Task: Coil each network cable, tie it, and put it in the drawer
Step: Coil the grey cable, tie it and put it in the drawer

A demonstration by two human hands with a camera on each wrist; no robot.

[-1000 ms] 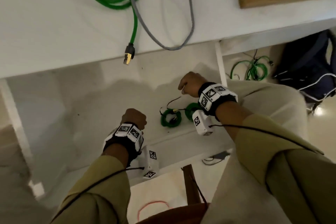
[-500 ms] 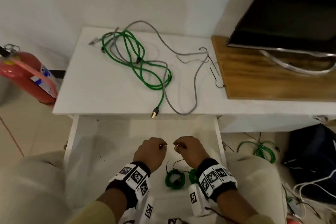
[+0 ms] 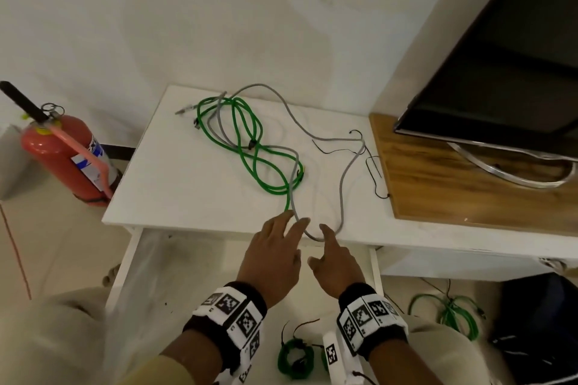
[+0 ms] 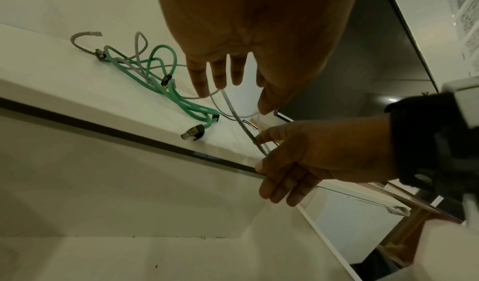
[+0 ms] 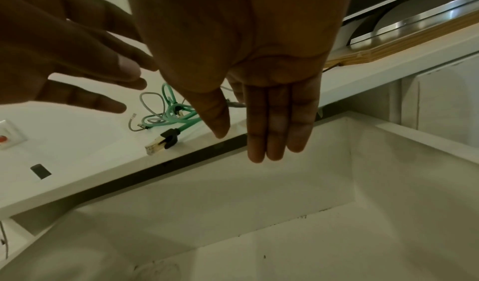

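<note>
A: White wall, flat white tabletop point(image 3: 187, 184), open white drawer point(image 3: 194, 284) under both hands. Progress?

B: Two coiled, tied green cables point(image 3: 295, 359) in the drawer, near the wrists. Left to do, judging by this: the loose grey network cable point(image 3: 342, 184) and tangled green network cable point(image 3: 250, 147) ahead of the fingers.

A: Hands?

B: Left hand point(image 3: 272, 256) and right hand point(image 3: 336, 259) both spread, gripping nothing, fingertips at the grey loop on the table's front edge.

A: Room?

B: Free tabletop left of the hands; wooden board point(image 3: 469, 184) with dark screen point(image 3: 500, 72) closes the right.

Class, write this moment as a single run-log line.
left hand: open, at grey cable | right hand: open, reaching it | green cable: uncoiled on table | drawer: open
</note>
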